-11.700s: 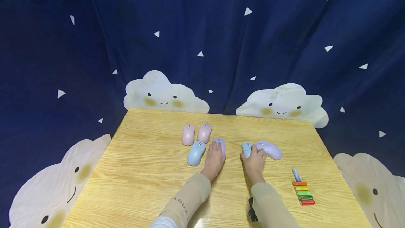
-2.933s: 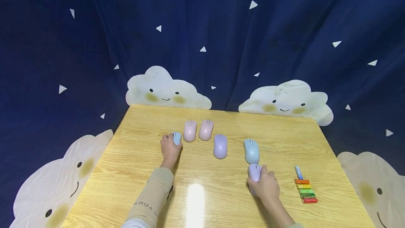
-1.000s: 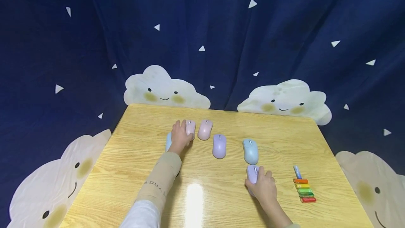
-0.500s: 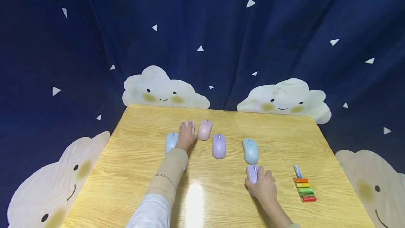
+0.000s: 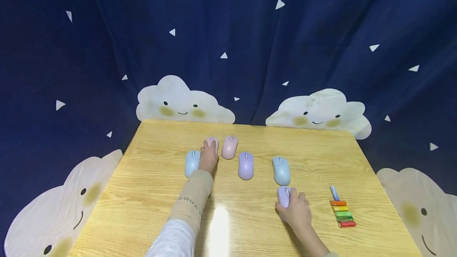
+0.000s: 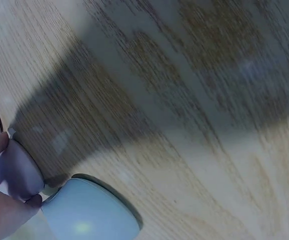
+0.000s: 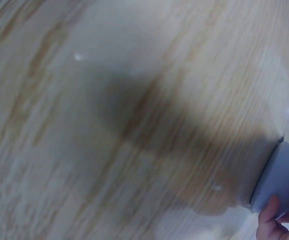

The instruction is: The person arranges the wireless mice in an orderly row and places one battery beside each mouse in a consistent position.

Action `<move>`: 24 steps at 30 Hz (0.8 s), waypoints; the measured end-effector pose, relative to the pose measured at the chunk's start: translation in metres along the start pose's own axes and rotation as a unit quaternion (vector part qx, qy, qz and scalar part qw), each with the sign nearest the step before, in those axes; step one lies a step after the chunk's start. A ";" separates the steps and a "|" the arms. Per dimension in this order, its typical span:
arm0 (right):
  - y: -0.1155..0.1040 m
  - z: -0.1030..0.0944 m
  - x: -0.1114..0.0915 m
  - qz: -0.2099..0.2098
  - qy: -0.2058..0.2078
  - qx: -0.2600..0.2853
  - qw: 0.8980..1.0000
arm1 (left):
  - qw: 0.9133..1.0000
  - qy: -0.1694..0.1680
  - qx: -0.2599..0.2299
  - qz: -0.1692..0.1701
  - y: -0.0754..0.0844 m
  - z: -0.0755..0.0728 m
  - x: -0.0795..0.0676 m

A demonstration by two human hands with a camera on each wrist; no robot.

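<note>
In the head view my left hand (image 5: 208, 158) lies over a pink computer mouse (image 5: 213, 141), with fingers along its top. The left wrist view has thumb and finger pinching that mouse (image 6: 19, 172) by its sides. A light blue mouse (image 5: 192, 163) stands just left of this hand; a second pink mouse (image 5: 229, 147) is on its right. My right hand (image 5: 299, 212) grips a lilac mouse (image 5: 283, 196) at the sides, also seen in the right wrist view as a greyish mouse (image 7: 279, 180). Directly beyond it sits another blue mouse (image 5: 281, 171).
A purple mouse (image 5: 246, 166) lies mid-table between the hands. Several coloured batteries (image 5: 343, 214) form a column at the right, a blue battery (image 5: 334, 193) tilted at its far end. Behind the wooden table (image 5: 153, 201) hangs a dark blue curtain (image 5: 250, 50) with clouds.
Earlier, the left blue mouse went to the left of the pink mice, and the lilac mouse came nearer, below the other blue one. My left hand then moved onto the pink mouse; the right stayed.
</note>
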State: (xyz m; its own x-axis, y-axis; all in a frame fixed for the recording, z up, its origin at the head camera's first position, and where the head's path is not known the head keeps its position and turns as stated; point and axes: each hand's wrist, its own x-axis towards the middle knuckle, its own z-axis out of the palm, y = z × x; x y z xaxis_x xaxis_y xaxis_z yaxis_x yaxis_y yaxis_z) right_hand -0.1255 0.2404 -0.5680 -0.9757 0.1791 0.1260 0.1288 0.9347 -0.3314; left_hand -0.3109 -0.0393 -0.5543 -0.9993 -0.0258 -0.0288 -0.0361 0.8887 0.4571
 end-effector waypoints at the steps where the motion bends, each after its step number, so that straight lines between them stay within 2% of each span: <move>1: 0.000 0.000 0.000 0.000 0.000 0.000 1.000 | 1.000 0.001 0.002 0.001 0.000 0.001 0.001; 6: 0.000 -0.001 0.000 0.003 -0.006 0.000 1.000 | 1.000 0.008 0.001 0.008 -0.002 0.003 0.002; 15: 0.000 0.000 0.002 0.002 -0.007 -0.001 1.000 | 0.999 -0.013 -0.029 0.010 -0.005 -0.004 0.000; 19: 0.000 0.001 0.002 0.002 -0.009 0.000 1.000 | 0.999 0.010 -0.044 0.029 -0.005 -0.004 -0.004; 24: 0.000 0.000 0.002 0.006 -0.017 0.002 1.000 | 0.994 0.062 -0.057 0.067 -0.002 -0.003 -0.013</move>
State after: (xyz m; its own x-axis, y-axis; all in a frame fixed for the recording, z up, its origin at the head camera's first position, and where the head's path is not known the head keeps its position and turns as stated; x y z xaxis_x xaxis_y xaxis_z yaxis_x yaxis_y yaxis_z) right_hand -0.1273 0.2408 -0.5679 -0.9798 0.1788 0.0896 0.1392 0.9314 -0.3363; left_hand -0.2976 -0.0428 -0.5520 -0.9890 0.0278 0.1452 0.1037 0.8306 0.5471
